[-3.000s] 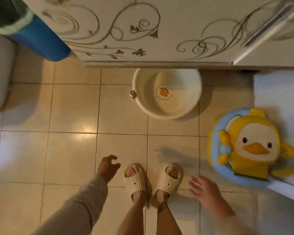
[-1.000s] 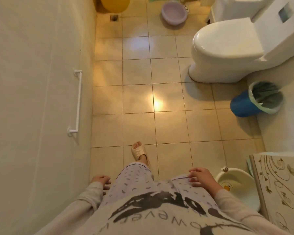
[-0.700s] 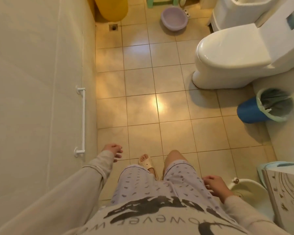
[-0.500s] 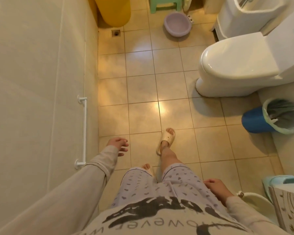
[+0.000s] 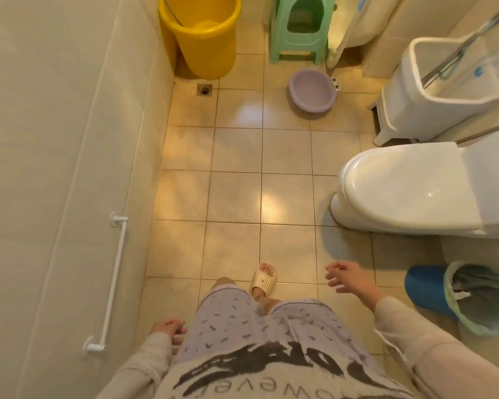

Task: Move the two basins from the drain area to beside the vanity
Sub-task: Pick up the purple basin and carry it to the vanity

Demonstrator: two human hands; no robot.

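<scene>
A lilac basin [image 5: 312,90] sits upright on the tiled floor at the far end of the room, right of the floor drain [image 5: 204,89] and in front of a green stool [image 5: 298,27]. My right hand [image 5: 346,277] swings out low and forward, fingers apart, holding nothing. Beside my hip, my left hand [image 5: 169,330] hangs with loosely curled fingers, also holding nothing. Both hands are far from the basin. The white duck basin and the vanity are out of view.
A yellow bucket [image 5: 202,33] stands in the far left corner. On the right are the toilet [image 5: 415,188] and a white bin [image 5: 444,87]. A blue waste bin [image 5: 455,295] stands at near right. A white grab rail [image 5: 110,280] is on the left wall.
I turned away from the vanity and the white duck basin and walked toward the far end. The lilac basin is closer now, and my right hand has swung forward.
</scene>
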